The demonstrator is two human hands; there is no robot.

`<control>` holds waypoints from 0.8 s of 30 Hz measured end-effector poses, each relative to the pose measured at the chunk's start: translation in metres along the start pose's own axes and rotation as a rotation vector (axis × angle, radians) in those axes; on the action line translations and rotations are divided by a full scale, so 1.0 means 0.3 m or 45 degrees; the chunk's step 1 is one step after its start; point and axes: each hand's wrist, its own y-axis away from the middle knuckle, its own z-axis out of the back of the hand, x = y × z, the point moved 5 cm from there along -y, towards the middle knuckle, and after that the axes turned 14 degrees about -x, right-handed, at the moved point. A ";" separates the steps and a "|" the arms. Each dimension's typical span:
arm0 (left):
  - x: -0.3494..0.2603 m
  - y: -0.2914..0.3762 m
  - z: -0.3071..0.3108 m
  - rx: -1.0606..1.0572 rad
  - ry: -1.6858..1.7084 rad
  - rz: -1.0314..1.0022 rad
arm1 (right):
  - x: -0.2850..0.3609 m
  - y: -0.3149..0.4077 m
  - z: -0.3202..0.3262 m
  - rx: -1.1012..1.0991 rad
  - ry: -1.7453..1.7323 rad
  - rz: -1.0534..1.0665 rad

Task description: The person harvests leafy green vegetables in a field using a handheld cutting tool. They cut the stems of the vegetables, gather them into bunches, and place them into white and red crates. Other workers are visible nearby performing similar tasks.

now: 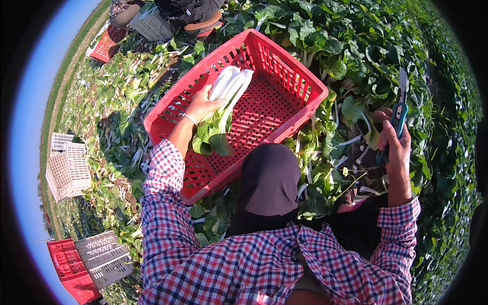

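Note:
My left hand grips a bunch of leafy greens with thick white stalks, like bok choy. The stalk ends point away from me and the green leaves hang towards me. Hand and greens are over a red perforated plastic crate, whose visible floor holds nothing else. Out to the right, my right hand is closed around the teal handle of a pair of shears. Their metal blade points away from me, above the growing plants.
Dense green plants grow on the right. Cut leaves and stalks litter the ground at left. White crates, stacked red crates and another red crate stand leftward. A person in dark clothing is beyond my crate. My knee touches its near side.

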 end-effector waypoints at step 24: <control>0.286 -0.111 -0.834 0.383 -0.366 -0.223 | 0.191 0.307 0.600 -0.937 -0.439 0.432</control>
